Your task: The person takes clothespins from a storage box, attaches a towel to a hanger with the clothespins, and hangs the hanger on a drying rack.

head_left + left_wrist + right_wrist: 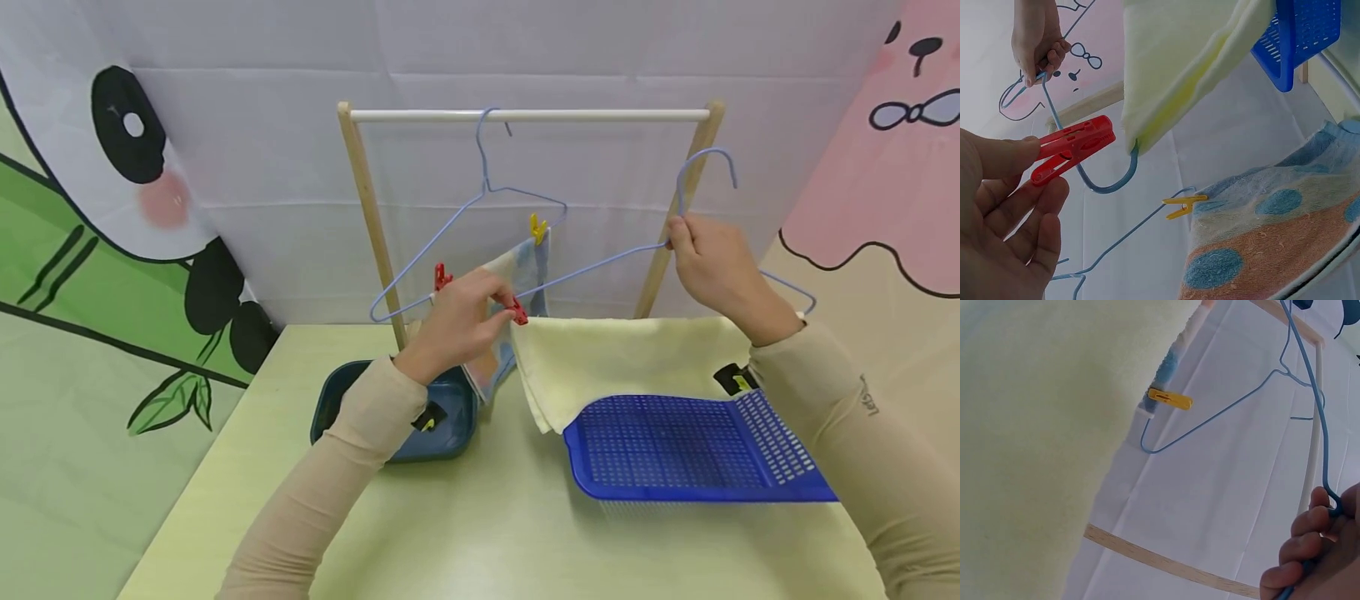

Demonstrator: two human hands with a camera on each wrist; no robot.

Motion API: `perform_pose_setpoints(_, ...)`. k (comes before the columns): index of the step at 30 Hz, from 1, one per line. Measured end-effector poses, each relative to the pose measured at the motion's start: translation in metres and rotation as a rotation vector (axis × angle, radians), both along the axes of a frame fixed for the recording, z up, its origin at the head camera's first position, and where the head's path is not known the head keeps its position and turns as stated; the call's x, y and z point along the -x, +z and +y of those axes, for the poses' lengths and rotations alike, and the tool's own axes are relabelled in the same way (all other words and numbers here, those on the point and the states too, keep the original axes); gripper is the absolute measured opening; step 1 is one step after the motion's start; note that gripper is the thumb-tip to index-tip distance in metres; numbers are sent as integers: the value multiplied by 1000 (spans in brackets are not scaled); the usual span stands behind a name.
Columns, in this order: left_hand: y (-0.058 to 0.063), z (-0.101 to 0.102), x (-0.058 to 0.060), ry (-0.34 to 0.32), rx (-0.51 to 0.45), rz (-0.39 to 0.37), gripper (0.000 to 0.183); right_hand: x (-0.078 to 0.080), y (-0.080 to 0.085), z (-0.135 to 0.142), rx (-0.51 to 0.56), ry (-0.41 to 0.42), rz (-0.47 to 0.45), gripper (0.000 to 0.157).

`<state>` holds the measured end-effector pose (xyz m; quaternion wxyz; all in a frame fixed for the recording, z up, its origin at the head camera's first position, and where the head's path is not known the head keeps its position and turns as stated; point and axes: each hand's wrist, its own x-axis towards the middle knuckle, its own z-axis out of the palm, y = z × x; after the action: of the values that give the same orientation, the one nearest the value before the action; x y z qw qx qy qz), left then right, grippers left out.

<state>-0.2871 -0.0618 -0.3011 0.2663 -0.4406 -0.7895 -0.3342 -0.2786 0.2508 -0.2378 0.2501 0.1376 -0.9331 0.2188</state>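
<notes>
My left hand [465, 317] pinches a red clothespin [1088, 136] between thumb and fingers, its tip close to the hanger's curved end. A pale yellow towel [630, 358] hangs folded over the lower bar of this blue hanger [1110, 189]. The hanger's neck is gripped by my right hand [716, 271], the hook sticking up above the fist. Left of it, a second blue hanger [427, 247] hangs on the rack, carrying a patterned towel [1241, 234]. A yellow clothespin [537, 228] clips that towel at one end, and another red clothespin [441, 277] shows at the other.
The rack has a white rail [600, 116] and wooden legs [369, 204]. Below my right arm lies a blue perforated basket [712, 494], partly overlapped by the yellow towel. A dark teal basin [442, 454] sits on the table [510, 533], partly behind my left wrist.
</notes>
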Motion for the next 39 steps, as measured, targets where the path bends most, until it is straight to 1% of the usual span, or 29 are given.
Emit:
perform_pose_setpoints(5,-1,0,2,10,20,7,10,-1,0,-3,1,9,-12,47)
perform_pose_setpoints(14,0,2,1,-6,22,39,20,-2,-1,-5,2,12,-31,47)
perform_pose_setpoints(21,-1,6,2,3,48,100,21,0,-4,-7,-1,24,-35,47)
perform_pose_setpoints(27,-1,7,3,21,63,113,23,0,-4,-9,10,21,-52,48)
perform_pose_setpoints(31,0,6,3,19,69,120,23,-1,-2,-10,11,22,-58,48)
perform_pose_setpoints(39,0,7,6,24,93,181,24,0,0,-10,10,17,-44,48)
